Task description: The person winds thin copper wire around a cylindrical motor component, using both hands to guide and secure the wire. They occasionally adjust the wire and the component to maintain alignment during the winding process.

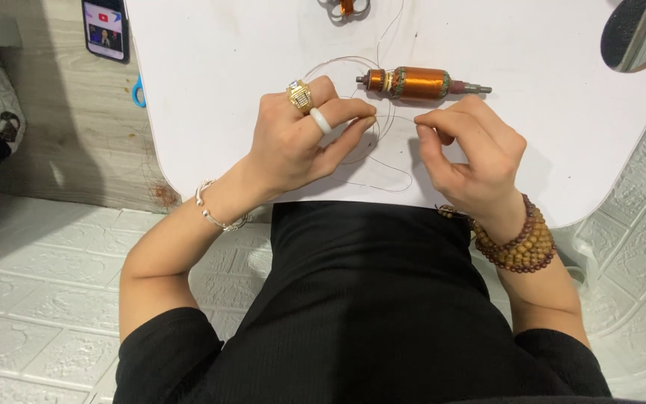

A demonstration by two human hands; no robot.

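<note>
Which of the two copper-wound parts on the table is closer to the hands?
The long motor rotor lying on its side just beyond the fingertips; the other copper piece sits at the table's far edge.

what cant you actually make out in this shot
- Head view: whether the left hand and right hand truly pinch the thin wire; it is too fine.
- Small copper part: cut off by the top edge.
- Phone: cut by the top edge, screen too small.
- Blue thing: mostly hidden behind the white table.
</note>
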